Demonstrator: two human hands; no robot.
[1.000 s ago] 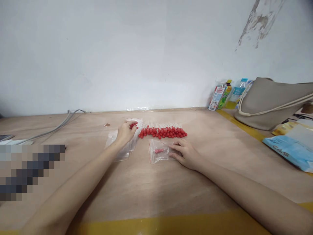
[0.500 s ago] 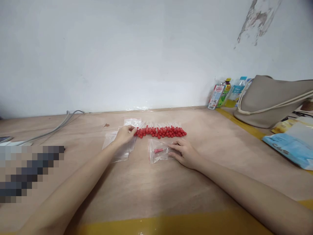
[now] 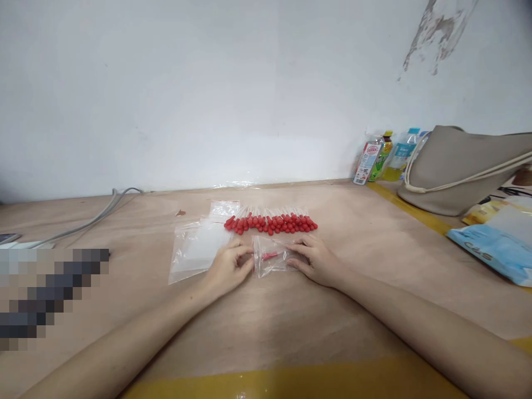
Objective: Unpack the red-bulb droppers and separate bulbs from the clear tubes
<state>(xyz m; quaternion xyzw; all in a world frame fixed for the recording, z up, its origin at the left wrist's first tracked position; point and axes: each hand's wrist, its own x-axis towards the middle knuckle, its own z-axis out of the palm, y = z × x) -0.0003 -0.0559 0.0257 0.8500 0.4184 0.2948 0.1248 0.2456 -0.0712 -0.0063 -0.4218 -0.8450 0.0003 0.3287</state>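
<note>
On the table lies a clear zip bag (image 3: pixel 266 269) with a red-ended piece (image 3: pixel 269 255) inside it. My left hand (image 3: pixel 230 267) is at the bag's left end, by its red-lined edge, thumb and fingers apart. At the opposite end my right hand (image 3: pixel 318 260) rests with its fingertips on the plastic, fingers spread. Just beyond both hands runs a row of red-tipped sticks (image 3: pixel 274 223) with pale stems pointing to the wall. Flat clear zip bags (image 3: pixel 195 249) lie overlapped to the left of the row, partly behind my left hand.
A grey bag (image 3: pixel 461 172) with a cord stands at the right, beside bottles (image 3: pixel 401 158) and a carton (image 3: pixel 368 163). A blue packet (image 3: pixel 492 249) lies nearer. Grey cables (image 3: pixel 100 213) cross the left side. Yellow tape (image 3: pixel 270 382) runs along the front edge.
My left hand has moved from the left end of the red-tipped row toward me and right, to the zip bag. Leftmost red-tipped pieces shifted slightly left. My right hand has stayed put.
</note>
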